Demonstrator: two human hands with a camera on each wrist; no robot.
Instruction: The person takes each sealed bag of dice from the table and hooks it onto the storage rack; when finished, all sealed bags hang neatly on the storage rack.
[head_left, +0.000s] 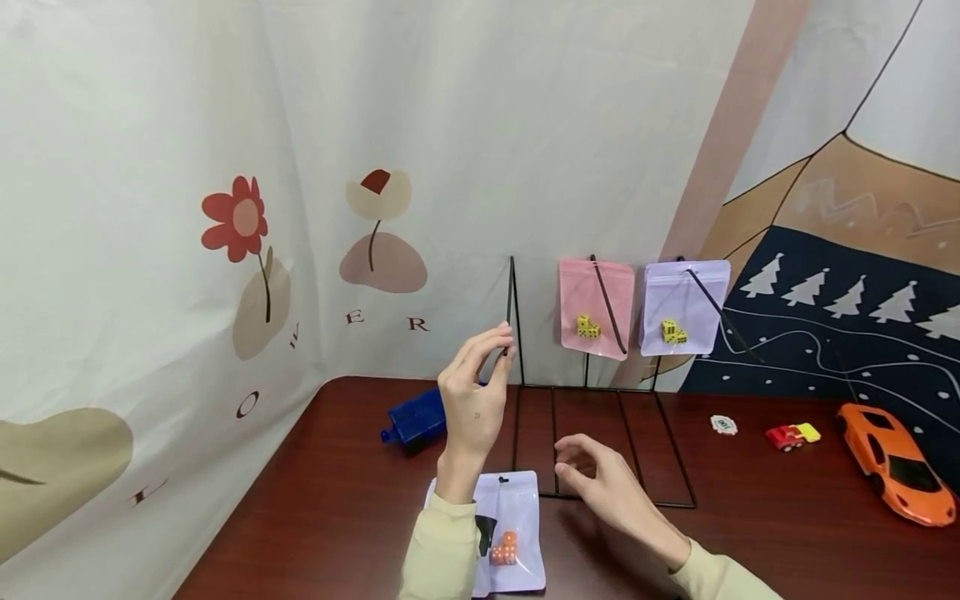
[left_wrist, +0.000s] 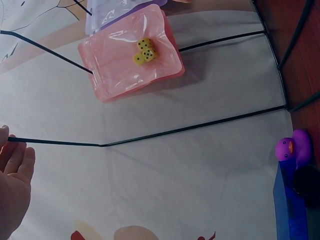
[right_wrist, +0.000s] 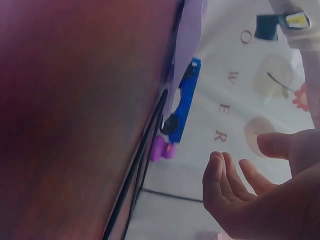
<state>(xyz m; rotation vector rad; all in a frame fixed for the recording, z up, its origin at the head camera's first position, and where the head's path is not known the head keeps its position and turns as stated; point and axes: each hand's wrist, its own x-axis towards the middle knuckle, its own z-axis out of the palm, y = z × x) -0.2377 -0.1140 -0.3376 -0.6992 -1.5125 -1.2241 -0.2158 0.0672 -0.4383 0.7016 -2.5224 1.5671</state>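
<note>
Near the middle of the head view, my left hand pinches the free end of the left hook of a black wire display rack. That hook carries no bag. A pink zip bag with yellow dice hangs on the middle hook, and a purple zip bag with yellow dice hangs on the right one. My right hand hovers over the rack's base, fingers loosely bent and holding nothing. Under my left forearm lie purple zip bags, with orange dice visible in one.
Behind the left hand stands a blue toy vehicle, with a purple rubber duck beside it. To the right are a white chip, a small red-and-yellow toy car and an orange toy car. A printed curtain hangs behind.
</note>
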